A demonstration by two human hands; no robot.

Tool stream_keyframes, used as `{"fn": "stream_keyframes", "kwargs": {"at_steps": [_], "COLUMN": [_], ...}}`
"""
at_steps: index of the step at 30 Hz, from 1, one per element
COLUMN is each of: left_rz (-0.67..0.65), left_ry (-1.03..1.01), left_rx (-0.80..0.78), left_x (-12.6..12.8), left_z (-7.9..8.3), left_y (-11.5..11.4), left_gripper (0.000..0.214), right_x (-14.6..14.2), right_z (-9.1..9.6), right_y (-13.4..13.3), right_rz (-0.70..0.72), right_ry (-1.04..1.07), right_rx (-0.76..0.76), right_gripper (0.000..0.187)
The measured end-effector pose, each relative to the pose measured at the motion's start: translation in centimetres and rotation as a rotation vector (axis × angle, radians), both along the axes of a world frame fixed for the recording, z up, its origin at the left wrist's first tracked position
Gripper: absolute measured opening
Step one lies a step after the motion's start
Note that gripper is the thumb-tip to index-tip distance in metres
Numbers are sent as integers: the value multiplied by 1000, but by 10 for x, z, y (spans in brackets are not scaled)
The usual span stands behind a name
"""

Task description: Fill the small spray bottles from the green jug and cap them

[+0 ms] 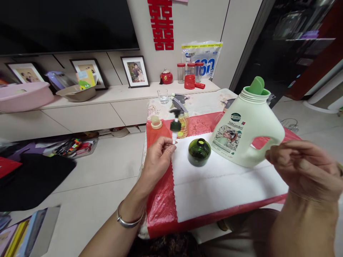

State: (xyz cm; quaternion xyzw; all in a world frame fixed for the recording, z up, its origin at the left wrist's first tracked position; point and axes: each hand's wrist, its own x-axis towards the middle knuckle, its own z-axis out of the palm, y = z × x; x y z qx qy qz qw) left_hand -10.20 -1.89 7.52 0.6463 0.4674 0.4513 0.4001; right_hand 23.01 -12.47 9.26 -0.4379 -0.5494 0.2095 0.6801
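My left hand pinches the white lower end of a dark pump head, upright over the table's left side. Just right of it, a squat green glass-like bottle stands on the white cloth with its neck uncapped. A large pale-green detergent jug stands behind the cloth's right part, a green spout showing in its mouth. In front of the jug's handle my right hand is raised, slightly blurred, with fingers curled together. Whatever those fingers may hold cannot be made out.
Behind the pump stand a yellowish bottle, a clear bottle with a pale neck, grey spray heads and a drinking glass. A red plastic cover lies under the white cloth. Red-lidded jars line the cabinet.
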Motion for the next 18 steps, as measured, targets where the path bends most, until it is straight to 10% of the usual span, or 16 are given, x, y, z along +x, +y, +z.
{"fn": "stream_keyframes", "kwargs": {"at_steps": [8, 18], "left_rz": [-63, -56], "left_ry": [-460, -67], "left_rx": [83, 277], "left_x": [49, 75], "left_z": [22, -2], "left_y": [8, 18], "left_gripper": [15, 8], "right_x": [-22, -33], "right_z": [-10, -18], "right_y": [16, 29], "right_rz": [326, 410], "right_ry": [-3, -71], "right_rx": [-84, -187], "right_gripper": [28, 25]}}
